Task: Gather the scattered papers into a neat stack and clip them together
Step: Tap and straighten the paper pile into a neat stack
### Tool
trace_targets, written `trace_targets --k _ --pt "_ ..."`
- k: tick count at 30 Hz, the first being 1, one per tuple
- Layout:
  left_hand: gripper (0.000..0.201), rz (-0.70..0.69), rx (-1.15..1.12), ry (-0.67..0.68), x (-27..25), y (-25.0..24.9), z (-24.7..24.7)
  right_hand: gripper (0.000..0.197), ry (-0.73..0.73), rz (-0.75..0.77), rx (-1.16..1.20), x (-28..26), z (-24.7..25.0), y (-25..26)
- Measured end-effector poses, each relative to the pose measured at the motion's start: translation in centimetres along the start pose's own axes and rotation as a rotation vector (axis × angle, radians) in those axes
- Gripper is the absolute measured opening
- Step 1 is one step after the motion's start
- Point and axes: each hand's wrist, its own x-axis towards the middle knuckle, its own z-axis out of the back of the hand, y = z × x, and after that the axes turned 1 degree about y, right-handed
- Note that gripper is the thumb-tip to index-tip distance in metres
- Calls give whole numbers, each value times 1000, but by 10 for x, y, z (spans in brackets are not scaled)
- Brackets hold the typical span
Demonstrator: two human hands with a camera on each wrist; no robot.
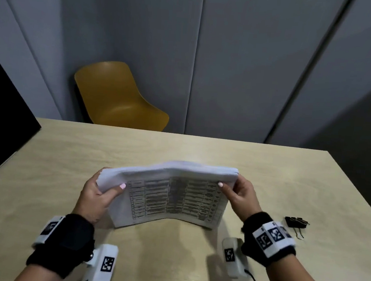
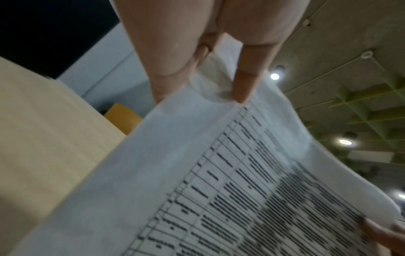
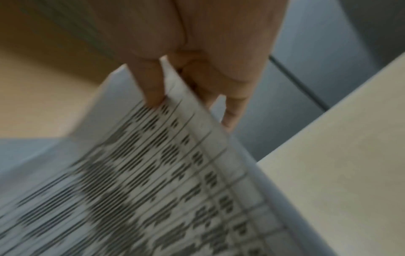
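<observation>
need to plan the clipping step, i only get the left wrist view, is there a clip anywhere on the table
Observer: Yes, black binder clips lie on the table, right of the right hand.
Operator: is the stack standing on the table
Observer: Yes, the paper stack rests on its lower edge, bowed upward in the middle.
Operator: left hand placement
Observer: The left hand grips the stack's upper left corner.

Head cam looks down over the table (image 1: 267,170); both wrist cams sit super close, sharing the papers (image 1: 170,197).
</observation>
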Motion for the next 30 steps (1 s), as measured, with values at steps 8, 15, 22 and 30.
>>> trace_targets --k 8,15,22,30 --pt "49 22 -31 -78 -13 2 -19 48 -167 22 141 -36 -16 -9" --pt "43 -63 -13 -179 -13 -9 -28 50 -200 56 108 -40 -24 3" --pt "53 -349 482 -249 -20 -8 -26 64 -344 434 -395 -46 -39 9" --pt "42 -247 485 -178 -27 -13 -21 53 -275 384 -486 -51 -38 5"
